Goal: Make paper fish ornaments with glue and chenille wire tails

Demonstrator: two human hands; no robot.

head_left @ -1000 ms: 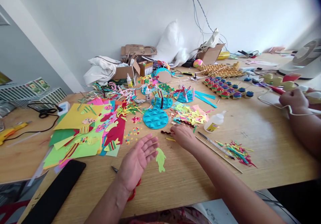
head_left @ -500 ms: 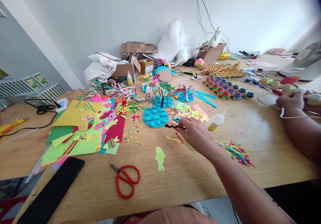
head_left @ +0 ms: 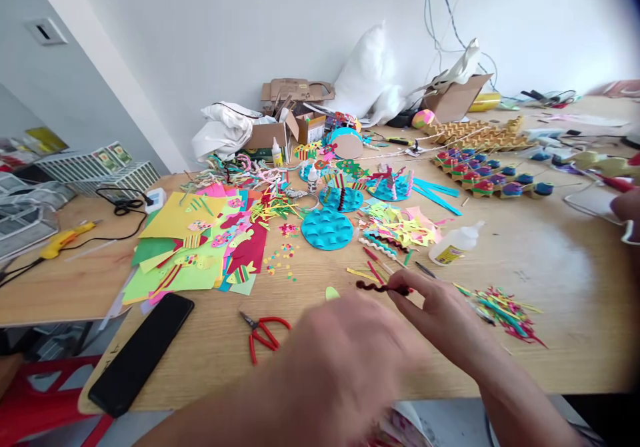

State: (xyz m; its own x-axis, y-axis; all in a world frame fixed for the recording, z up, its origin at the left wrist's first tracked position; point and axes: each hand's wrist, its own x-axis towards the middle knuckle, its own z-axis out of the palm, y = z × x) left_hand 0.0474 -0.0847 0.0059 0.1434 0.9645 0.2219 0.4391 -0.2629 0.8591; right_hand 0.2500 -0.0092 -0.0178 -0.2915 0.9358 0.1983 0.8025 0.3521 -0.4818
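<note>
Pinched between the thumb and fingers of my right hand [head_left: 440, 307] is a dark brown, wavy pipe cleaner [head_left: 371, 287], held above the table. My left hand [head_left: 350, 347] is smeared by motion just left of it, so its fingers cannot be made out. Behind the left hand, a green paper fish [head_left: 331, 293] is mostly hidden. Red-handled scissors [head_left: 265, 332] lie to the left, partly covered by my left forearm. Farther back sits a round blue bumpy base [head_left: 326, 229]. More wavy pipe cleaners [head_left: 383, 245] rest beyond my right hand.
Coloured paper sheets [head_left: 170, 263] and a black phone [head_left: 143, 353] lie left. A glue bottle [head_left: 456, 243] leans near shredded paper strips [head_left: 505, 310] on the right. Painted egg-carton pieces [head_left: 493, 177] stand farther back. Another person's hand [head_left: 627, 207] shows at the right edge.
My right hand has drawn back toward me with the brown pipe cleaner. My left hand has come up into view, covering the paper fish. The view has turned left.
</note>
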